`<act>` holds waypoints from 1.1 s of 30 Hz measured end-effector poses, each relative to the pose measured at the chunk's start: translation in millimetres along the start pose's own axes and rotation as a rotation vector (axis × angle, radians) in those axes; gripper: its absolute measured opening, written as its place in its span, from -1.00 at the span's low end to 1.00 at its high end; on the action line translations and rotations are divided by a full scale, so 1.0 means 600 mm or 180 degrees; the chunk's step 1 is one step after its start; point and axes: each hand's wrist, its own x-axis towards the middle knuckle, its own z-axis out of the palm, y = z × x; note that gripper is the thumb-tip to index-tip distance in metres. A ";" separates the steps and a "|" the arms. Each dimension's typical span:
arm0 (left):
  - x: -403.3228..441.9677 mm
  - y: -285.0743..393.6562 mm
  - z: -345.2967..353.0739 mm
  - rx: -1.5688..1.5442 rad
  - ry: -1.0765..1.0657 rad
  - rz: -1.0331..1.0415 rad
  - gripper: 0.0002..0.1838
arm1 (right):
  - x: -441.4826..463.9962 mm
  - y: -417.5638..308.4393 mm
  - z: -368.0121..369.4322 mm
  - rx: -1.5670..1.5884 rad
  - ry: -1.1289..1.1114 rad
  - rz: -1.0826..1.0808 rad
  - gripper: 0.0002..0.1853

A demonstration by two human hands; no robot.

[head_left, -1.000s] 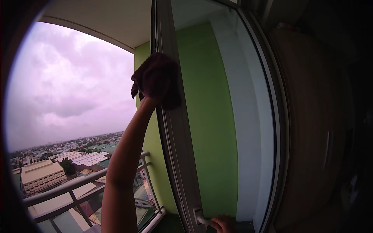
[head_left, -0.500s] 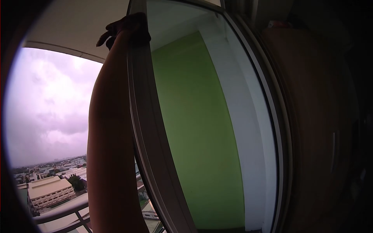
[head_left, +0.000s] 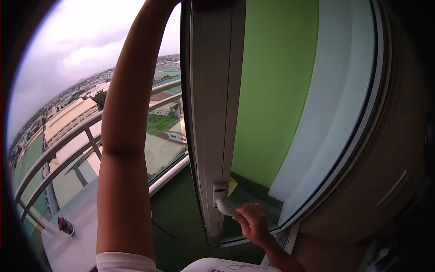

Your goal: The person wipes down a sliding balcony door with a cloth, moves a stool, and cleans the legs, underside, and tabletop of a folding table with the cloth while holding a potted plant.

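A glass door with a grey-brown frame stands open in front of me. Low on the frame is a pale lever handle, and my right hand has its fingers closed around the lever's free end. My left arm reaches straight up beside the door's edge. At the top of the view, a dark part of my left hand lies against the upper frame; its fingers are cut off and too dark to make out. Through the glass, a green wall shows, with a yellow piece near the handle.
A balcony railing curves along the left, with rooftops beyond it. A white-topped table holds a small red plant. Dark green flooring lies below the door. At right is a brown wooden panel with a long handle.
The view has tilted down, bringing the door handle, railing and table into sight. My right hand now shows on the handle. My left hand has slipped mostly out of the top of view.
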 end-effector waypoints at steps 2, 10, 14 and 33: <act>-0.103 0.099 -0.024 -0.0610 -0.0429 -0.0962 -0.58 | 0.013 0.009 0.018 -0.0081 0.0079 -0.0070 -0.85; -0.458 0.548 -0.159 -0.0802 -0.0946 -0.3369 -0.40 | 0.039 0.044 0.065 -0.0037 0.0035 0.0067 -0.86; -0.516 0.662 -0.232 -0.0668 -0.1302 -0.3602 -0.49 | 0.043 0.055 0.072 -0.0223 -0.0064 0.0377 -0.83; -0.570 0.834 -0.222 -0.0994 -0.0819 -0.6364 -0.49 | 0.038 0.030 0.083 -0.0136 -0.0200 0.1152 -0.77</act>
